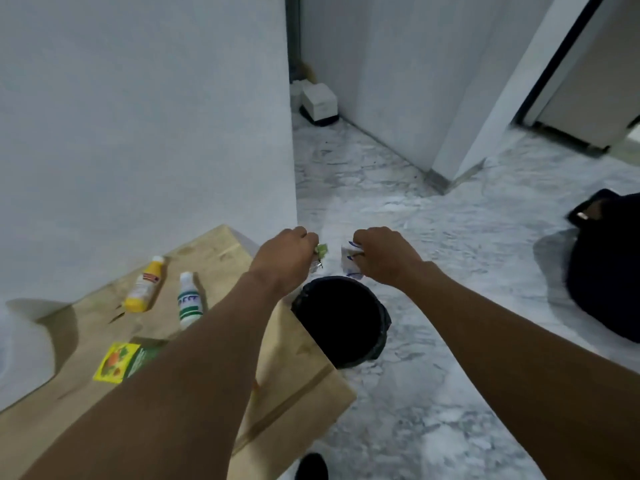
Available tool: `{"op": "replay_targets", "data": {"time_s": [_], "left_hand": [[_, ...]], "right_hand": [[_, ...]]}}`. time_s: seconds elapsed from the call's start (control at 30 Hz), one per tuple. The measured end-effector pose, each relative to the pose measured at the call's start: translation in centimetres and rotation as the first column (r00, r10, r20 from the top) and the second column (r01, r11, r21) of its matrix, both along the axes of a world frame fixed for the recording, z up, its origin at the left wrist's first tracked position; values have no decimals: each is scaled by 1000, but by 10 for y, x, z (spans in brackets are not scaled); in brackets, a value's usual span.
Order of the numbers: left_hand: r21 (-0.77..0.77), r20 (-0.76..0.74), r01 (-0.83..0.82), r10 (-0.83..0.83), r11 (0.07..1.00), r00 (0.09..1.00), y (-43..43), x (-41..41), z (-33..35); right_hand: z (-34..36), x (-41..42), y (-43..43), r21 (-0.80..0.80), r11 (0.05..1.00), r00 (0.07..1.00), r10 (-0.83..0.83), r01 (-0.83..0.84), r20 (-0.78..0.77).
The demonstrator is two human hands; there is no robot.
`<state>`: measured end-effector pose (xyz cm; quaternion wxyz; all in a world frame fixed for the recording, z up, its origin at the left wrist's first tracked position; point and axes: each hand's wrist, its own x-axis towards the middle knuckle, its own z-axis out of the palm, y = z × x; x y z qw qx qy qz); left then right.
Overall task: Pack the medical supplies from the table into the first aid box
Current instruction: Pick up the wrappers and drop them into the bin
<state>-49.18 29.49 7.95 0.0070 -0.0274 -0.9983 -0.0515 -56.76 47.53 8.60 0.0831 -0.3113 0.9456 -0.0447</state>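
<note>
Both my hands reach out past the corner of the wooden table, above a black bin on the floor. My left hand is shut on a small green and silver packet. My right hand is shut on a white wrapper with blue print. On the table lie a yellow bottle, a white bottle with green bands and a yellow-green box, partly hidden by my left forearm. No first aid box shows in the head view.
A white wall runs behind the table and ends at a corner. The marble floor spreads to the right. A black bag sits at the right edge. A white box stands far back. A dark shoe is below.
</note>
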Motion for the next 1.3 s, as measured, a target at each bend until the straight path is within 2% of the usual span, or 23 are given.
{"op": "replay_targets", "data": {"time_s": [0.17,0.33,0.57,0.67,0.77,0.9,1.1,1.23,1.3], "left_hand": [[30,96,-3,0,1000,995,21,-36,-30],[61,156,-102,91,993,983,39,-75,-68],[127,293,-409,359,904,886,72,-116,-153],[84,369,-494,434,866,822,83,-127,-199],[55,429,-531,460,846,777,91,-134,-248],[94,500,-593,477,800,723,96,-138,-320],[87,569,-588,444,804,692,95,-124,-431],[72,574,-523,393,850,718,86,-113,-499],[97,578,-568,418,817,701,79,-114,-520]], "right_hand": [[-24,-36,10,26,1000,997,4,-6,76],[-62,-86,19,55,994,988,84,-91,129],[-142,-163,32,119,942,921,270,-312,279],[-186,-190,34,123,922,897,316,-368,310],[-234,-204,35,121,907,866,336,-404,371],[-309,-211,38,105,904,835,332,-414,439],[-420,-201,36,151,869,776,326,-470,540],[-483,-197,29,157,849,751,342,-505,565],[-509,-198,23,161,837,738,350,-523,577]]}}
